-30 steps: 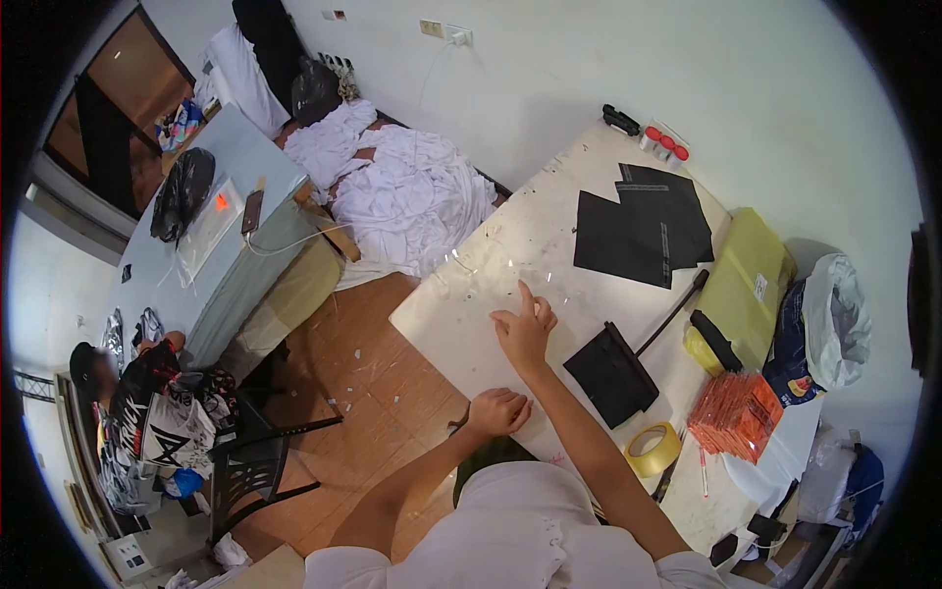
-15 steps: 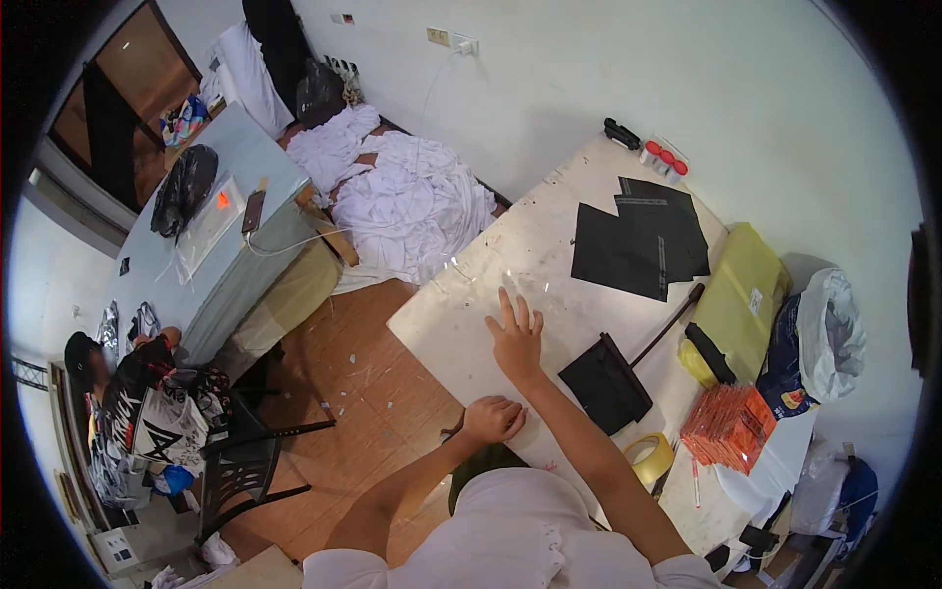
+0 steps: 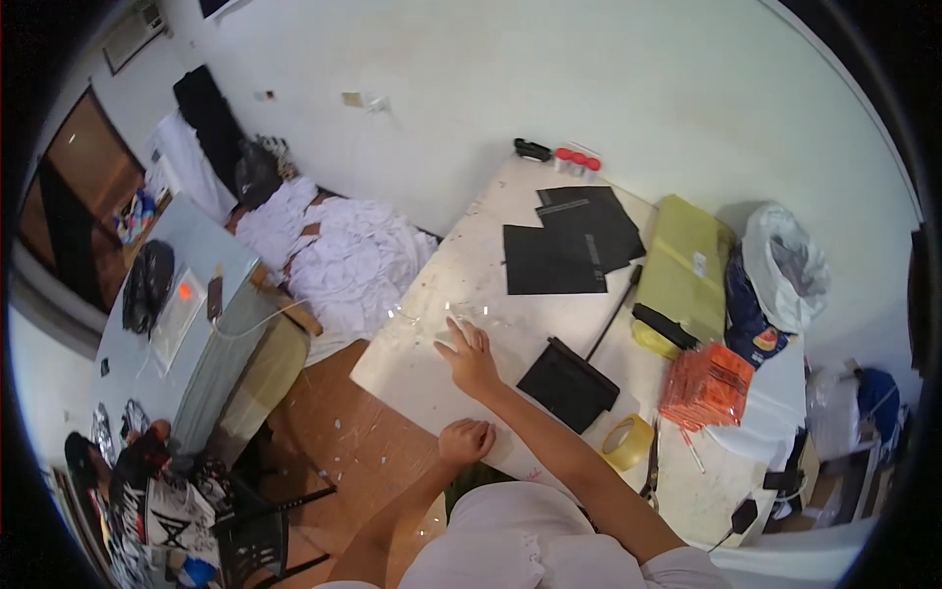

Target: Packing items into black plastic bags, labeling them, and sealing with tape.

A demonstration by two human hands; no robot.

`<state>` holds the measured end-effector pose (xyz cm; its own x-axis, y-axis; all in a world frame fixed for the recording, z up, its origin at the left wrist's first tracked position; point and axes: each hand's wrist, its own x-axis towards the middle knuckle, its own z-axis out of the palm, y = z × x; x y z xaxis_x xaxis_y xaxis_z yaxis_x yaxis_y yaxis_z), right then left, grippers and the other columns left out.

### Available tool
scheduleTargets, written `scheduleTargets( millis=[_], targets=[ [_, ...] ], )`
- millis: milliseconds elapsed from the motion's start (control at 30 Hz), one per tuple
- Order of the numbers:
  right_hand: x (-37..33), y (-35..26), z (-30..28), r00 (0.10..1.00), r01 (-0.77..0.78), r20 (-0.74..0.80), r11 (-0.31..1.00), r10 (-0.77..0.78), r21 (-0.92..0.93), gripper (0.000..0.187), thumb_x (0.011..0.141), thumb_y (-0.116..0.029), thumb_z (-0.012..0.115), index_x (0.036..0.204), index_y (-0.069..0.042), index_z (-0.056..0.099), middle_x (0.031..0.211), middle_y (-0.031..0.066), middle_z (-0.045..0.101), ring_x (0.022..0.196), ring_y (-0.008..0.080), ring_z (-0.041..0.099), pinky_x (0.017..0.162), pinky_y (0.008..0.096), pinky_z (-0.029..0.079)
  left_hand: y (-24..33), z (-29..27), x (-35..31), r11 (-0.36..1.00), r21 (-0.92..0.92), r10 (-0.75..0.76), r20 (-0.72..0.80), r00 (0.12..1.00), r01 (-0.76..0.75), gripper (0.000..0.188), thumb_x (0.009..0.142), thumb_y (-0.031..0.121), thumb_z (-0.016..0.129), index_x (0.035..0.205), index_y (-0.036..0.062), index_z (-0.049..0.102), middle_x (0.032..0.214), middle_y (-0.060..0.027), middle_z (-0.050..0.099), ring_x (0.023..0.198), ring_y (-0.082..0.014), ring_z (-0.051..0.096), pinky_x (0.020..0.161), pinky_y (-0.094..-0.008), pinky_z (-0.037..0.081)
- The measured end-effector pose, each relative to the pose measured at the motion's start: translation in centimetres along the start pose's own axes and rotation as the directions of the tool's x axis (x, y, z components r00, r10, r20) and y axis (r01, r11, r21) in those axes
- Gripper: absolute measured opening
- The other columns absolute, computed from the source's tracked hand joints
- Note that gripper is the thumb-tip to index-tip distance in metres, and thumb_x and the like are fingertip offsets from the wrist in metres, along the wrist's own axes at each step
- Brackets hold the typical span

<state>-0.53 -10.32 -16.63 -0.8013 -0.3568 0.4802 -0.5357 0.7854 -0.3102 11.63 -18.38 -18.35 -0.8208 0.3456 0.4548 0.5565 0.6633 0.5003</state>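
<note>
My right hand (image 3: 473, 365) reaches over the white table (image 3: 417, 368), its thumb and forefinger apart and the other fingers partly bent. Just beyond its fingertips lie shiny clear plastic pieces (image 3: 481, 316); whether the fingers touch them I cannot tell. My left hand (image 3: 466, 443) rests at the table's near edge, fingers curled in, with nothing visible in it. Right of my right hand lies a black dustpan (image 3: 569, 385) with a long handle. Farther off are several flat black pouches (image 3: 559, 260).
To the right are yellow tape (image 3: 626, 442), a stack of orange packets (image 3: 708, 386), a yellow package (image 3: 687, 270) and a white plastic bag (image 3: 785, 265). Red-capped containers (image 3: 577, 162) stand at the back. White cloth (image 3: 353, 260) lies on the floor; a person (image 3: 147, 491) sits at far left.
The view has turned, so the table appears farther left and lower. My right hand's spread fingers have bent somewhat. My left hand stays curled at the table edge.
</note>
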Motion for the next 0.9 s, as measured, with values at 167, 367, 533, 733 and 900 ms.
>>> scheduleTargets(
  millis=[167,367,533,733,900],
  targets=[
    [-1.5,-0.9,-5.7,0.984,-0.144,-0.07,0.961,0.164,0.236,0.023,0.072,-0.009,0.06,0.094,-0.01,0.064,0.125,0.0122,0.045,0.112,0.0319,0.039,0.094,0.0437,0.03,-0.4,0.5,0.2,1.0,-0.016,-0.021,0.044,0.999,0.022,0.023,0.074,0.018,0.06,0.054,0.0093,0.052,0.051,-0.0079,0.052,0.047,-0.0253,0.053,0.044,-0.0363,0.043],
    [-9.0,-2.8,-15.2,0.957,-0.196,-0.102,0.861,0.273,0.47,0.014,0.071,-0.014,0.069,0.075,-0.005,0.059,0.089,0.0057,0.059,0.092,0.0272,0.051,0.079,0.0362,0.04,-1.7,0.9,0.1,1.0,-0.009,0.029,0.151,0.988,-0.028,0.024,0.077,0.019,0.058,0.056,0.0086,0.053,0.052,-0.0101,0.052,0.049,-0.0279,0.053,0.046,-0.0382,0.043],
    [-18.2,-4.9,-24.3,0.92,-0.287,-0.231,0.946,0.316,0.151,0.017,0.067,-0.01,0.072,0.07,-0.005,0.057,0.076,0.0056,0.058,0.08,0.0233,0.056,0.071,0.0334,0.043,0.3,0.9,2.2,0.902,-0.303,-0.183,0.378,0.908,0.308,0.026,0.084,0.022,0.053,0.064,0.0065,0.058,0.055,-0.0121,0.052,0.054,-0.0299,0.054,0.051,-0.0369,0.043],
    [-25.2,-3.7,-25.2,0.481,-0.763,-0.416,0.602,0.772,0.235,0.019,0.07,-0.009,0.069,0.086,-0.004,0.06,0.087,0.0079,0.059,0.086,0.022,0.056,0.075,0.0326,0.043,10.5,4.5,9.4,0.746,-0.649,0.461,0.341,0.819,-0.15,0.026,0.082,0.021,0.059,0.103,0.0047,0.056,0.099,-0.0147,0.055,0.092,-0.0296,0.054,0.068,-0.0376,0.045],
    [-24.4,-0.1,-21.3,0.149,-0.642,-0.266,0.297,0.952,0.707,0.047,0.078,-0.027,0.066,0.111,0.002,0.05,0.095,0.015,0.062,0.082,0.0248,0.06,0.073,0.0308,0.046,16.6,9.3,14.6,0.615,-0.777,0.628,0.379,0.68,-0.136,0.043,0.08,0.015,0.063,0.118,0.0012,0.049,0.117,-0.0166,0.05,0.102,-0.028,0.051,0.09,-0.0332,0.04]
  ],
)
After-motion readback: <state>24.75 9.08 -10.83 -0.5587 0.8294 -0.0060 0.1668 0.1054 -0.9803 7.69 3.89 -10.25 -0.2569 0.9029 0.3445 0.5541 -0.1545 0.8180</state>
